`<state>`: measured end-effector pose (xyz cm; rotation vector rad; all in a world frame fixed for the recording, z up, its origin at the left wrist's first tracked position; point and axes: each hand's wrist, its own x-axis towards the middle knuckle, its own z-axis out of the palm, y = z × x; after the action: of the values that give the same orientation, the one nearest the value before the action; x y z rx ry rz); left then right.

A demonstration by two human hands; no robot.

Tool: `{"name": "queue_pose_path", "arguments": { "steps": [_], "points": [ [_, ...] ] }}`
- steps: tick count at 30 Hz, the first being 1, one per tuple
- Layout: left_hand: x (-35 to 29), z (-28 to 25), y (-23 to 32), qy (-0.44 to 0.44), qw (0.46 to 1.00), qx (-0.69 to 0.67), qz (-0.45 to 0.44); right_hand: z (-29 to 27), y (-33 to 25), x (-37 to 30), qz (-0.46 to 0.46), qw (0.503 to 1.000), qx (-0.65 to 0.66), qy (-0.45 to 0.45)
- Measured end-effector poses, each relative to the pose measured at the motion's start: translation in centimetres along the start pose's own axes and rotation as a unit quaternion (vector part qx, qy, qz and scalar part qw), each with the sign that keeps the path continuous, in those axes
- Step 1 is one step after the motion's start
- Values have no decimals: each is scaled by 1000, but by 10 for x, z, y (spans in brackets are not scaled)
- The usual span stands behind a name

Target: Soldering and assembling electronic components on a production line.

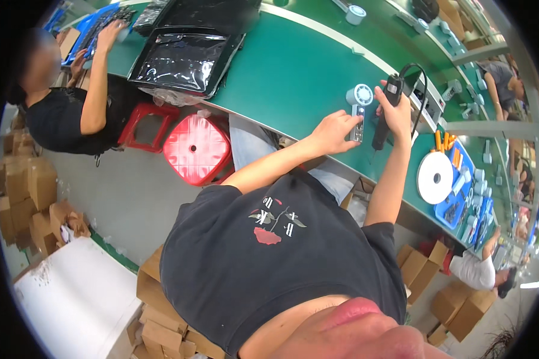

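Observation:
My left hand (332, 133) is closed on the handle of a small handheld fan, at the front edge of the green workbench. The fan's round, light-blue head (360, 94) points away from me, and its handle (357, 128) looks open, with dark parts and metal inside. In my right hand (396, 116) is a black corded electric screwdriver (379, 133), upright just right of the fan. Its thin bit points down toward the bench edge, apart from the fan handle. The cord loops from the tool's top to a pale box (428, 102) behind it.
A white reel (435, 178) and blue trays (446, 210) with orange-handled tools and light-blue parts lie at right. Black glossy packaging (182, 60) covers the bench at left. A co-worker (72, 116) sits beyond it. Red stools (196, 149) and cardboard boxes (39, 185) stand on the floor.

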<state>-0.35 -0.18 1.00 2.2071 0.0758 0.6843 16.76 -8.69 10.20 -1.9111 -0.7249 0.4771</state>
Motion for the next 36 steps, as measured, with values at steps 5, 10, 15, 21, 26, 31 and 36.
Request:
{"name": "queue_pose_path", "arguments": {
  "steps": [5,10,15,21,26,31,36],
  "points": [
    [-3,4,1,-7,1000,-12,-17,5,-1,-8,8,1000,19,23],
    [5,2,-3,-13,1000,-10,-25,9,-1,-3,-8,998,47,36],
    [6,-8,-4,18,1000,21,-2,16,5,5,-65,996,54,5],
    [3,8,-8,22,999,-32,24,9,26,-1,-51,993,105,23],
    [-7,3,-5,7,1000,-9,19,14,22,-5,-59,994,91,9],
    [-4,5,-4,2,1000,-14,9,11,23,-3,-66,995,75,10],
    [0,5,-5,11,1000,-17,16,10,23,0,-45,995,82,24]
  ]
}}
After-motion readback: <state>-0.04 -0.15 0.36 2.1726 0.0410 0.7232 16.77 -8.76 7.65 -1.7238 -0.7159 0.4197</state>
